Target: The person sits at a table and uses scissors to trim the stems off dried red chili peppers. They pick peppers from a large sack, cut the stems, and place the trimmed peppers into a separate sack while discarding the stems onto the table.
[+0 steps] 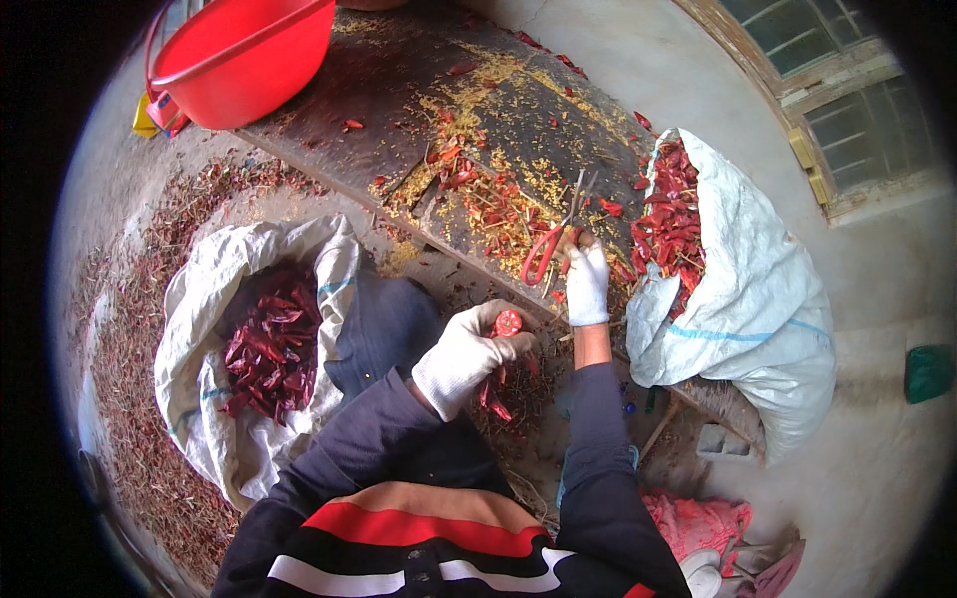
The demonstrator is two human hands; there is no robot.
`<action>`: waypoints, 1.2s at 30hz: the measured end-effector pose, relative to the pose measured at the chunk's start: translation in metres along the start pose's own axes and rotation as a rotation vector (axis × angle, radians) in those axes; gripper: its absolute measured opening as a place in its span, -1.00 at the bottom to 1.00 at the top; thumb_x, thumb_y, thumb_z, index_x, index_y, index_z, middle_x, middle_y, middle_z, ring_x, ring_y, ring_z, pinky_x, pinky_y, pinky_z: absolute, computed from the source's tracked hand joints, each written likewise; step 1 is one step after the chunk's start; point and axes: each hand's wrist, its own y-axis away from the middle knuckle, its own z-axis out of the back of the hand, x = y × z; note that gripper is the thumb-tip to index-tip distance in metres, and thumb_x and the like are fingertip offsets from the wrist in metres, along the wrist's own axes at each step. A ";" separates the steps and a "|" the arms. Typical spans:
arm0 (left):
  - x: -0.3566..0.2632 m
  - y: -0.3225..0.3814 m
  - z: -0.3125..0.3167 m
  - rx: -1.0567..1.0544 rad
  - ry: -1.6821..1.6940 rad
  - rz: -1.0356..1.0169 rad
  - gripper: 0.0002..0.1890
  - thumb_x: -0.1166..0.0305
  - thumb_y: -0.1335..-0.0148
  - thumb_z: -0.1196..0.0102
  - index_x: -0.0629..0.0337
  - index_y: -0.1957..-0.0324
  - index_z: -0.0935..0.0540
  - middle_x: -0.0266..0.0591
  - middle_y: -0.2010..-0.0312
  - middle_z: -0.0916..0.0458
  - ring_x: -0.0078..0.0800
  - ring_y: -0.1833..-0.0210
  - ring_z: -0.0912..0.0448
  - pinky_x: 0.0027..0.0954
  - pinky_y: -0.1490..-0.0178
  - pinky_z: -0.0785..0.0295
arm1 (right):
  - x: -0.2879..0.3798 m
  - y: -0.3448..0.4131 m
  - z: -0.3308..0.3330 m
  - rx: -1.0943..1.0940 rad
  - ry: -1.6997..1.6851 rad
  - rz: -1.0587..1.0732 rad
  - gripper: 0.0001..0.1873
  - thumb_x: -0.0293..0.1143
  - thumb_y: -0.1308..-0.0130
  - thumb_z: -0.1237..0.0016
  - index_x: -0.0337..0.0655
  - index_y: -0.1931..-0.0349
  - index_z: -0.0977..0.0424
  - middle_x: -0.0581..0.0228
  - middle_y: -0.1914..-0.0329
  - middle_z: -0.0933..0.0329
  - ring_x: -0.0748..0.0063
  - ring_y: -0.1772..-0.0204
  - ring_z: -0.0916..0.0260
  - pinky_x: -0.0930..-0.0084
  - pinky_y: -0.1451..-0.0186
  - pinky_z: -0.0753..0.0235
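Observation:
My left hand (472,350), in a white knit glove, grips a dried red chili pepper (508,324) with its round cut end facing up. Further red chili pieces (493,396) hang below that hand. My right hand (587,284), also gloved, holds scissors (552,247) by their red handles. The scissor blades point away from me, parted at the tips, over the dark worktop (516,119). Beneath them lie chili scraps, stems and yellow seeds (516,217). The scissors and the chili in my left hand are apart.
A white woven sack (755,299) on the right spills whole dried chilies (673,217). Another sack (194,314) of chilies (273,344) stands open at left, beside my leg. A red plastic tub (254,67) sits at the worktop's far left. Chili debris (142,418) covers the floor.

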 end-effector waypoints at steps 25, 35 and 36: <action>0.013 0.008 -0.005 -0.154 -0.253 -0.218 -0.84 0.54 -0.07 -0.32 0.26 0.40 -0.56 -0.40 0.58 -0.51 -0.65 0.56 -0.45 -0.52 0.50 -0.40 | 0.207 0.143 -0.018 0.522 1.516 0.570 -0.51 -0.18 0.13 -0.40 -0.23 0.24 -0.49 0.12 0.33 -0.52 0.04 0.28 -0.54 0.27 0.24 -0.54; 0.019 0.006 0.002 -0.141 -0.337 -0.311 -0.80 0.66 0.07 -0.26 0.27 0.37 -0.55 -0.48 0.50 -0.49 -0.70 0.40 -0.41 -0.58 0.32 -0.34 | 0.218 0.143 -0.019 0.628 1.615 0.513 -0.57 -0.15 0.06 -0.33 -0.19 0.26 -0.50 0.13 0.33 -0.52 0.06 0.26 -0.53 0.27 0.21 -0.54; 0.022 0.005 0.005 -0.148 -0.379 -0.346 -0.79 0.66 0.07 -0.26 0.27 0.36 -0.55 -0.48 0.50 -0.50 -0.70 0.40 -0.41 -0.58 0.32 -0.35 | 0.218 0.143 -0.020 0.637 1.618 0.513 -0.58 -0.15 0.05 -0.32 -0.19 0.26 -0.50 0.13 0.33 -0.52 0.06 0.26 -0.52 0.27 0.21 -0.54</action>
